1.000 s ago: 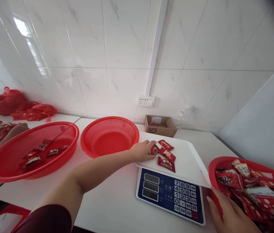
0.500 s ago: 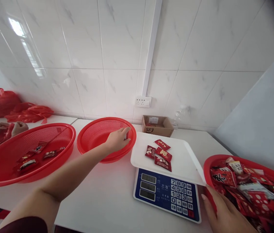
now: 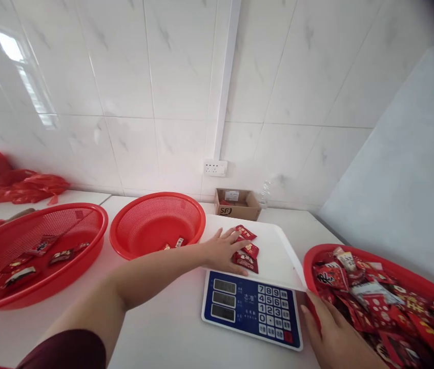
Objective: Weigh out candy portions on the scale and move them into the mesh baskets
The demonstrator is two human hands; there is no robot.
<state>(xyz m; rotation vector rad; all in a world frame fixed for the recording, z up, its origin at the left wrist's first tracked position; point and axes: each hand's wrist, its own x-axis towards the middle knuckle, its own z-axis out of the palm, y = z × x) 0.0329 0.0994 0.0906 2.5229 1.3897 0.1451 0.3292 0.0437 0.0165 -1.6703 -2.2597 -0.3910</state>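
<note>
My left hand (image 3: 222,251) lies over the white weighing pan (image 3: 268,256) of a digital scale (image 3: 253,310), fingers spread at small red snack packets (image 3: 246,262). Three packets show beside the fingers; anything under the palm is hidden. At the pan's right front corner, my right hand (image 3: 335,328) has its thumb and fingers around the rim of a red basket (image 3: 312,256) heaped with mixed wrapped snacks. Left of the scale, a red mesh basket (image 3: 132,215) contains small packets (image 3: 179,242), partly hidden by my left forearm.
Another red basket (image 3: 103,220) with several packets stands at the far left. Red plastic bags (image 3: 28,187) lie behind it, with part of another person's arm (image 3: 19,214) nearby. A cardboard box (image 3: 240,211) is behind the scale, below a wall socket (image 3: 215,168).
My left hand has moved right, from the middle basket to the packets on the weighing pan. Small packets now show in that basket. My right hand stays at the right basket's rim.
</note>
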